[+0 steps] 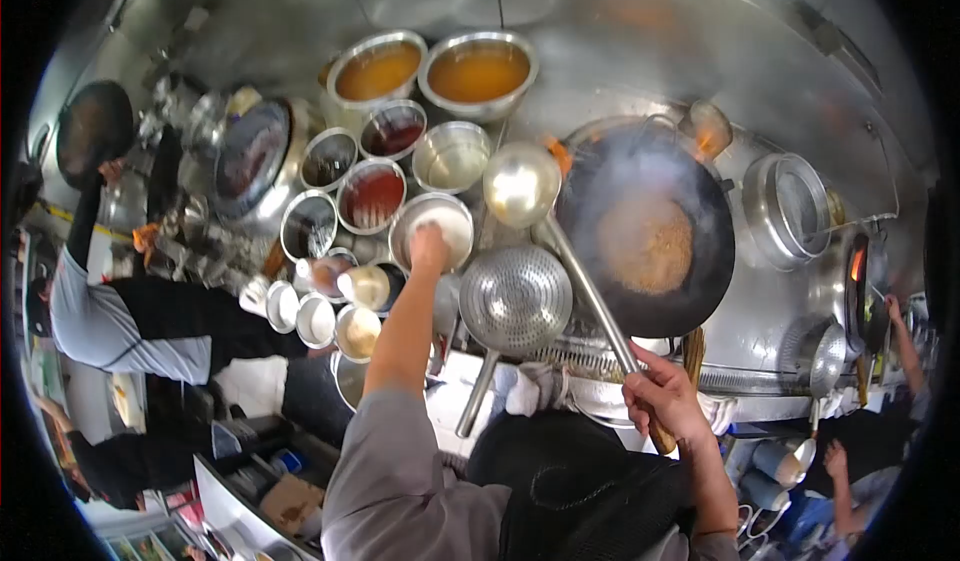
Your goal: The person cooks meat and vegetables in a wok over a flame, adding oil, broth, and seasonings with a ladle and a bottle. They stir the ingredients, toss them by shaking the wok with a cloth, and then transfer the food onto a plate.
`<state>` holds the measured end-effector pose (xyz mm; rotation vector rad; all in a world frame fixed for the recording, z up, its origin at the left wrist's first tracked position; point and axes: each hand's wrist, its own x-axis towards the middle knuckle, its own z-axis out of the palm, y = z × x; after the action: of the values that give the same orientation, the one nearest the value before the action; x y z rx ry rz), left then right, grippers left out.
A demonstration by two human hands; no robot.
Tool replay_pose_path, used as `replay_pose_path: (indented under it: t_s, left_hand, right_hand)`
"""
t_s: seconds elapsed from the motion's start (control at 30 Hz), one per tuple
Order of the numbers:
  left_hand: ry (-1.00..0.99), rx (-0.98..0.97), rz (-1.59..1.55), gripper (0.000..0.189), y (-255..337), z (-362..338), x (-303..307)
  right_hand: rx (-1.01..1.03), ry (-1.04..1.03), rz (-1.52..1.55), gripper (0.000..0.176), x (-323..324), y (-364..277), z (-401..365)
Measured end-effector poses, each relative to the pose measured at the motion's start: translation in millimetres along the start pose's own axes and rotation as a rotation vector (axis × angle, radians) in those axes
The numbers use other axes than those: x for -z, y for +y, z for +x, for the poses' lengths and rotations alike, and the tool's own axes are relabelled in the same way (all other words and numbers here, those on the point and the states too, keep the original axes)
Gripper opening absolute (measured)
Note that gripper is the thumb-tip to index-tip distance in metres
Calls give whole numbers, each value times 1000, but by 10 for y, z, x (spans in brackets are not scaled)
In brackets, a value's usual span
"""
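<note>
My left hand (430, 248) reaches down into a metal bowl of white contents (455, 223); its fingers are hidden there, so what they hold does not show. My right hand (662, 397) is wrapped around the wooden-ended handle of a ladle (588, 276). The ladle's round bowl hangs beside the left rim of a black wok (715, 281). Brown food (655, 246) lies in the wok under steam, with flame at its upper left edge. A perforated strainer (516, 299) rests between my arms, its handle pointing toward me.
Steel bowls of red sauce (372, 197), dark liquid (329, 159) and orange liquid (480, 71) cluster at the back left. Small containers (316, 319) stand nearer. Stacked metal rings (785, 211) sit right of the wok. Other people (150, 321) work at the left and right.
</note>
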<state>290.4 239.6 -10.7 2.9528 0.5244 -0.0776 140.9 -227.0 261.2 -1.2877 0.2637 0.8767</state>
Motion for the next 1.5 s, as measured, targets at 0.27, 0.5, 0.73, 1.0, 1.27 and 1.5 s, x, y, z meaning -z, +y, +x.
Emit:
replay_pose_path:
  t_s: [0.27, 0.5, 0.73, 1.0, 1.27, 1.5]
  left_hand:
    - [171, -220, -574, 22, 684, -302, 1367]
    - [249, -434, -421, 23, 1362, -323, 1975]
    - [239, -486, -366, 21, 1368, -331, 2128]
    - [359, -503, -156, 17, 1373, -579, 2243]
    - [419, -354, -514, 14, 775, -504, 1677]
    - [-61, -113, 73, 17, 226, -54, 414]
  right_hand:
    - [35, -72, 34, 59, 17, 33, 32]
    - [59, -173, 108, 56, -2, -88, -103]
    - [52, -272, 168, 60, 68, -108, -226]
    - [29, -289, 234, 59, 92, -114, -275]
    - [15, -222, 266, 59, 77, -40, -205]
    - [-13, -111, 170, 58, -65, -119, -214]
